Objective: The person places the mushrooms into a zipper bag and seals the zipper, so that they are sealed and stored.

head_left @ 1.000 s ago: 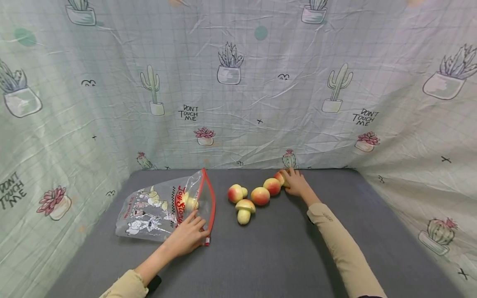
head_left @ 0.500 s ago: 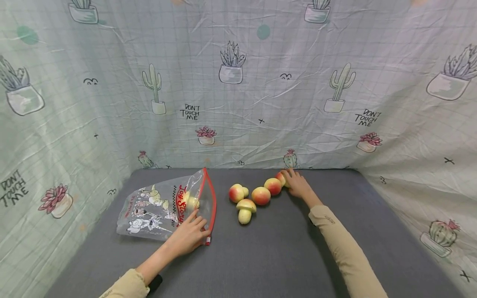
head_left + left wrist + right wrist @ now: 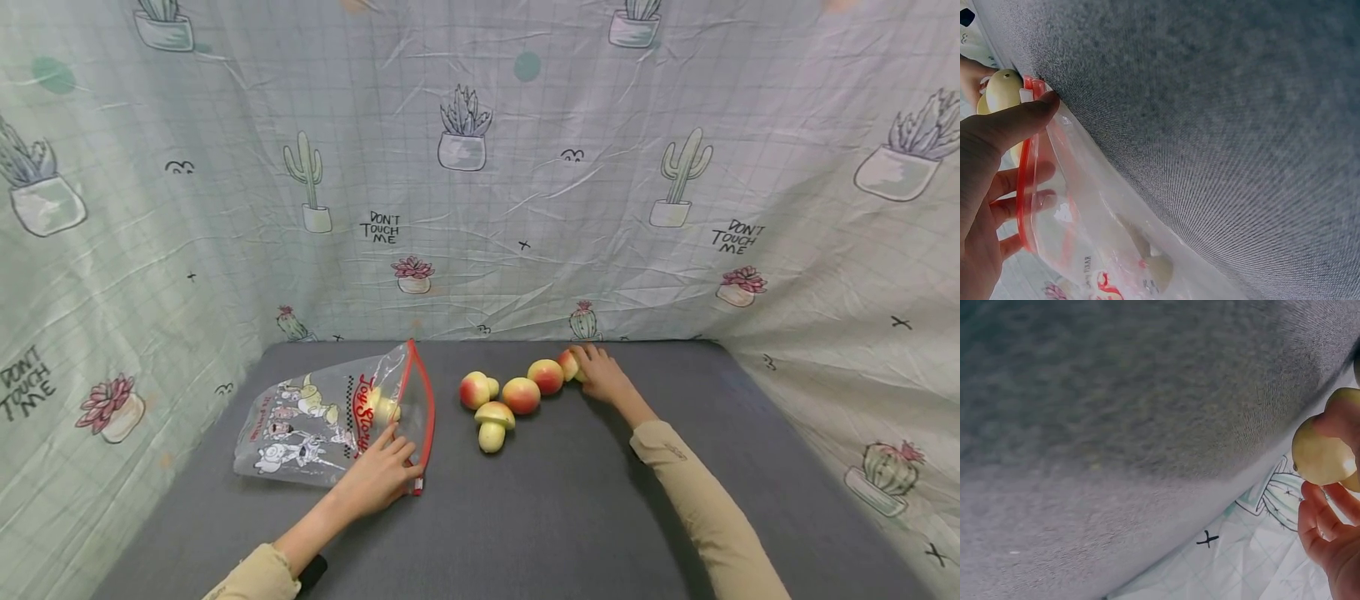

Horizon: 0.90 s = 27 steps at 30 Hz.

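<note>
In the head view my left hand holds the red-edged mouth of a clear printed zip bag near its slider. In the left wrist view the thumb lies on the near side of the bag's rim, with fingers showing through the plastic. A yellowish toy mushroom lies inside the bag. At the far side, my right hand grips a red-and-yellow toy mushroom. In the right wrist view, thumb and fingers are around its pale yellow body.
Between the hands lie more toy mushrooms: two in line with the gripped one, one farther left, and one with its stem toward me. The grey table meets a cactus-print cloth behind.
The right hand has shifted slightly to the right, and more of its mushroom shows. The two mushrooms beside it sit a touch farther left. The left hand and bag are still.
</note>
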Each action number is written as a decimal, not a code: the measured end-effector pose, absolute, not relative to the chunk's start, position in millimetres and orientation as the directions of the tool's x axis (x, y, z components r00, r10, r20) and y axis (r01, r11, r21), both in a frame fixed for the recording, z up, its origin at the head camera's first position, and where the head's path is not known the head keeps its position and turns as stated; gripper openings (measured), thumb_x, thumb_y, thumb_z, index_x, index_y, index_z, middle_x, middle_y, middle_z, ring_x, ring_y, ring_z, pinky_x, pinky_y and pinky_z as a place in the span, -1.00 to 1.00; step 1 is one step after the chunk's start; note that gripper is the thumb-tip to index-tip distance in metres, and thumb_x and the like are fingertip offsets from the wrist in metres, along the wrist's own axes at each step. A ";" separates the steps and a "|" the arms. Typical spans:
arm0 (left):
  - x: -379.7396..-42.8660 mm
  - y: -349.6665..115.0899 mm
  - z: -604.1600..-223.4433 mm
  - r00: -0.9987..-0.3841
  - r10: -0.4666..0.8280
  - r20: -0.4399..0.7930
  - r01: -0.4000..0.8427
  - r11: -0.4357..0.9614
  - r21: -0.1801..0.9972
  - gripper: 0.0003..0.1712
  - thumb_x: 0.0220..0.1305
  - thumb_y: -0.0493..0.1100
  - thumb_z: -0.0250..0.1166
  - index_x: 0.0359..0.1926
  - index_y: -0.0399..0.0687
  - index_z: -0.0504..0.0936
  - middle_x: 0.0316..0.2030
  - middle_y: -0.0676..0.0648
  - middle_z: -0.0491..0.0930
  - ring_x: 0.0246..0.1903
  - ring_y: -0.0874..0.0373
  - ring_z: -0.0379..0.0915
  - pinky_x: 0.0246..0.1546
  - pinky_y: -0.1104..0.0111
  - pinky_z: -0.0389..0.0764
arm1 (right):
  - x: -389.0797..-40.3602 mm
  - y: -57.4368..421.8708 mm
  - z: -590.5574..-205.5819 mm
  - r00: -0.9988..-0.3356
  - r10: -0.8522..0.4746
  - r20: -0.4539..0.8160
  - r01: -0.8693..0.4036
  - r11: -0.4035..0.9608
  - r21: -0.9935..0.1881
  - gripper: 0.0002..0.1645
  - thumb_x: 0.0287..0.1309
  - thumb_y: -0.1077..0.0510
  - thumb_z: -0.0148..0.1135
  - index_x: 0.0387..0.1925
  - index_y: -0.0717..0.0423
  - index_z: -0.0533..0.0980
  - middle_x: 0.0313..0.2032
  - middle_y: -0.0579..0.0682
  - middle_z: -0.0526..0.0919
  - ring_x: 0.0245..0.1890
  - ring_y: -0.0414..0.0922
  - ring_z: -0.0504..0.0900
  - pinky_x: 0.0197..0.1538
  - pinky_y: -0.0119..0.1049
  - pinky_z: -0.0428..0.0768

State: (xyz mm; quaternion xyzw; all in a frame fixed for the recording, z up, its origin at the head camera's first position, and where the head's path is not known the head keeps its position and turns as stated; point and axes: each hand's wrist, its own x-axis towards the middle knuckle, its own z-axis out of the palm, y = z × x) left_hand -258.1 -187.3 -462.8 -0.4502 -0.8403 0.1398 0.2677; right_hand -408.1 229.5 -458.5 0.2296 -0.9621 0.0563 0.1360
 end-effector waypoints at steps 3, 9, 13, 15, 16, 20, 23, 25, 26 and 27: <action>-258.7 -187.1 -463.2 -0.445 0.833 0.327 0.683 0.553 -0.478 -0.58 -0.37 0.07 0.44 -0.33 0.19 0.58 -0.37 0.03 0.47 -0.28 0.13 0.37 0.09 0.05 0.33 | -402.4 231.3 -457.2 -0.856 -0.425 0.294 -0.450 0.893 -0.022 -0.14 -0.31 0.31 0.32 0.14 0.09 0.19 -0.11 0.26 0.41 -0.17 0.21 0.42 -0.31 0.05 0.42; -260.0 -186.6 -464.5 -0.427 0.833 0.352 0.690 0.551 -0.468 -0.57 -0.40 0.06 0.45 -0.35 0.19 0.58 -0.39 0.03 0.46 -0.29 0.13 0.37 0.08 0.05 0.33 | -392.0 235.1 -456.0 -0.843 -0.424 0.330 -0.435 0.899 0.045 -0.15 -0.34 0.26 0.35 0.11 0.09 0.23 -0.18 0.21 0.43 -0.20 0.19 0.43 -0.34 -0.01 0.39; -260.4 -185.9 -464.7 -0.425 0.830 0.360 0.690 0.555 -0.465 -0.57 -0.42 0.06 0.46 -0.35 0.20 0.58 -0.40 0.04 0.46 -0.29 0.14 0.37 0.08 0.06 0.32 | -385.6 238.7 -454.2 -0.834 -0.424 0.353 -0.428 0.901 0.071 -0.14 -0.35 0.23 0.37 0.11 0.09 0.22 -0.21 0.20 0.43 -0.20 0.17 0.44 -0.35 -0.03 0.39; -260.2 -185.7 -464.4 -0.431 0.829 0.357 0.686 0.558 -0.466 -0.57 -0.42 0.06 0.46 -0.35 0.21 0.58 -0.40 0.04 0.46 -0.29 0.14 0.37 0.09 0.06 0.32 | -382.7 240.4 -452.8 -0.832 -0.422 0.359 -0.428 0.901 0.067 -0.13 -0.35 0.22 0.38 0.11 0.09 0.22 -0.20 0.20 0.43 -0.19 0.17 0.44 -0.35 -0.03 0.38; -260.1 -185.5 -464.1 -0.434 0.828 0.354 0.684 0.559 -0.469 -0.57 -0.41 0.06 0.46 -0.35 0.21 0.58 -0.40 0.04 0.46 -0.29 0.14 0.37 0.09 0.06 0.32 | -381.4 241.3 -452.3 -0.832 -0.422 0.360 -0.428 0.901 0.066 -0.13 -0.34 0.21 0.38 0.12 0.09 0.21 -0.20 0.20 0.43 -0.19 0.16 0.44 -0.35 -0.04 0.38; -259.0 -184.3 -462.7 -0.447 0.827 0.341 0.675 0.562 -0.478 -0.59 -0.39 0.06 0.45 -0.35 0.21 0.59 -0.41 0.04 0.46 -0.30 0.13 0.37 0.08 0.05 0.34 | -377.1 244.2 -452.4 -0.829 -0.424 0.364 -0.437 0.898 0.052 -0.13 -0.34 0.20 0.39 0.12 0.07 0.21 -0.18 0.19 0.43 -0.18 0.14 0.44 -0.33 -0.03 0.38; -258.4 -183.4 -463.0 -0.449 0.827 0.337 0.672 0.561 -0.484 -0.60 -0.39 0.04 0.44 -0.35 0.20 0.61 -0.44 0.05 0.46 -0.32 0.13 0.35 0.07 0.04 0.35 | -374.1 245.3 -453.9 -0.819 -0.433 0.377 -0.447 0.893 0.055 -0.14 -0.37 0.20 0.38 0.09 0.07 0.24 -0.21 0.18 0.44 -0.22 0.12 0.44 -0.36 -0.05 0.38; -258.4 -183.0 -464.2 -0.449 0.828 0.337 0.670 0.561 -0.487 -0.60 -0.39 0.03 0.44 -0.35 0.21 0.62 -0.46 0.06 0.45 -0.33 0.14 0.34 0.07 0.03 0.34 | -371.3 245.2 -454.6 -0.808 -0.440 0.392 -0.455 0.888 0.060 -0.14 -0.40 0.21 0.38 0.08 0.08 0.25 -0.23 0.17 0.44 -0.24 0.11 0.44 -0.37 -0.06 0.37; -258.5 -182.8 -464.9 -0.448 0.828 0.338 0.670 0.561 -0.486 -0.60 -0.40 0.03 0.44 -0.35 0.21 0.62 -0.47 0.07 0.45 -0.34 0.14 0.34 0.08 0.03 0.34 | -369.7 245.2 -454.8 -0.802 -0.443 0.400 -0.459 0.886 0.061 -0.15 -0.41 0.21 0.38 0.08 0.08 0.26 -0.24 0.16 0.44 -0.25 0.11 0.44 -0.38 -0.07 0.37; -258.8 -182.5 -465.6 -0.446 0.828 0.339 0.670 0.561 -0.487 -0.60 -0.40 0.04 0.44 -0.35 0.22 0.63 -0.47 0.07 0.45 -0.34 0.14 0.34 0.08 0.03 0.34 | -367.7 245.0 -454.8 -0.798 -0.446 0.406 -0.463 0.884 0.061 -0.15 -0.42 0.21 0.38 0.07 0.09 0.26 -0.25 0.16 0.44 -0.26 0.10 0.44 -0.39 -0.08 0.36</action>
